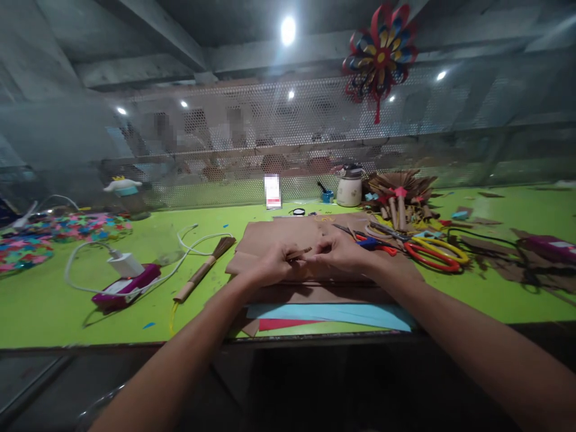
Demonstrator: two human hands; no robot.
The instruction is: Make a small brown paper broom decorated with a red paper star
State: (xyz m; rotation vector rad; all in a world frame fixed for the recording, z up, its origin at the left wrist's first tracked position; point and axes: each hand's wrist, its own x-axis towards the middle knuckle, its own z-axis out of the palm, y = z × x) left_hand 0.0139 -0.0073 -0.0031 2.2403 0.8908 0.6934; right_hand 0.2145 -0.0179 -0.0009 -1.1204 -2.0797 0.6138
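- The left hand (273, 264) grips a small, narrow brown paper piece (297, 254) above the stack of brown paper sheets (265, 236); a loose pinch could let it slip and blend into matching brown.
- The right hand's (338, 252) fingertips are drawn together beside it; whether they grip anything, I cannot tell. Pulling unevenly could crease or tear the piece.
- Scissors with red handles and a blue part (369, 243) lie near the right wrist, so a careless shift might catch skin.
- Light-blue paper strips (333, 313) along the green table's (180, 327) front edge could be swept off by a forearm.
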